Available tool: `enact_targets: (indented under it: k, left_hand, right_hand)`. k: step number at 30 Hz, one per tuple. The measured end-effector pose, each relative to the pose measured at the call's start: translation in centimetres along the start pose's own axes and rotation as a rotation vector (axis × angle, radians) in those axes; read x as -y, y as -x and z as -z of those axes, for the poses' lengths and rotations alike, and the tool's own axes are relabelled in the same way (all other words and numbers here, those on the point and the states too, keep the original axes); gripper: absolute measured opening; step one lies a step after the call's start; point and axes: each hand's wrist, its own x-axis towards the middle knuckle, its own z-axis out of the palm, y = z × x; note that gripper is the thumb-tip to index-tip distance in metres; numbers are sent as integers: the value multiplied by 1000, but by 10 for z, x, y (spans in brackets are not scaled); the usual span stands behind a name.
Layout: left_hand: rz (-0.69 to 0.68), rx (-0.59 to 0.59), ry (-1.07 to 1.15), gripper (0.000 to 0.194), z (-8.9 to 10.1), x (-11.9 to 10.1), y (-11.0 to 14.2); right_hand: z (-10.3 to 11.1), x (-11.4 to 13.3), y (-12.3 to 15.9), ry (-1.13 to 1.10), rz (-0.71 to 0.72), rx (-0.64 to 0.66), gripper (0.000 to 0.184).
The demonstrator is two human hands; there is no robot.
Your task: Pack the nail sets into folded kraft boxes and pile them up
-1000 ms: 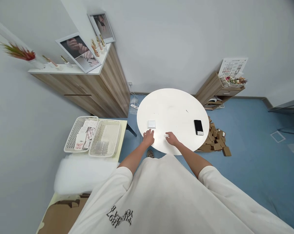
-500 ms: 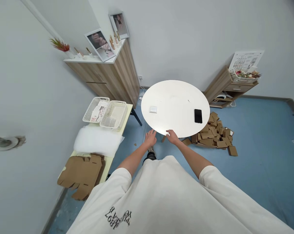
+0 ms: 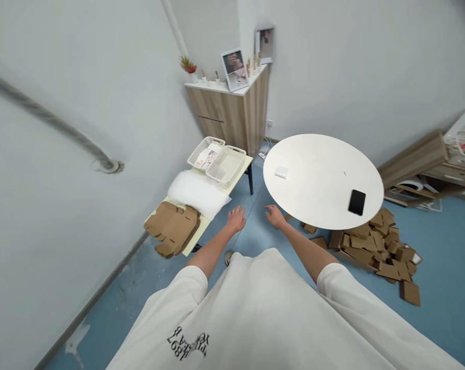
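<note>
My left hand point(image 3: 236, 219) hangs in the air over the blue floor, fingers apart and empty, between a low yellow side table point(image 3: 238, 172) and a round white table point(image 3: 321, 180). My right hand point(image 3: 275, 216) floats just off the round table's near left edge, palm down, fingers loosely spread, holding nothing. On the round table lie a small white square box point(image 3: 281, 172) at the left and a black phone point(image 3: 356, 202) at the right.
The side table carries two white mesh baskets point(image 3: 217, 156), a white foam sheet point(image 3: 196, 192) and flat brown cardboard blanks point(image 3: 173, 226). Folded cardboard boxes point(image 3: 375, 246) are heaped on the floor under the round table. A wooden cabinet point(image 3: 232, 110) stands in the corner, a low shelf point(image 3: 429, 164) at right.
Both hands have come off the round table's top and now hover beyond its edge. My view has swung left and pulled back, so the table sits further right.
</note>
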Motion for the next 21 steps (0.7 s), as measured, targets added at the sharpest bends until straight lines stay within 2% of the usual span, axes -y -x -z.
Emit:
enact_targets:
  k: [9,14,18,21]
  left_hand:
    - [260,-122,88,53,12,148,63]
    - [382,-107,126,49,16,222,92]
    - [451,-54,140,53,8,269,110]
    - [462,1,150,55,1,291,120]
  right_hand:
    - [-84,135,-43,33,208,132,44]
    - [-136,206,-63,78,316,167,42]
    - [-172,249,-73,139,369,204,42]
    - [-192,271,-79,182,409,235,41]
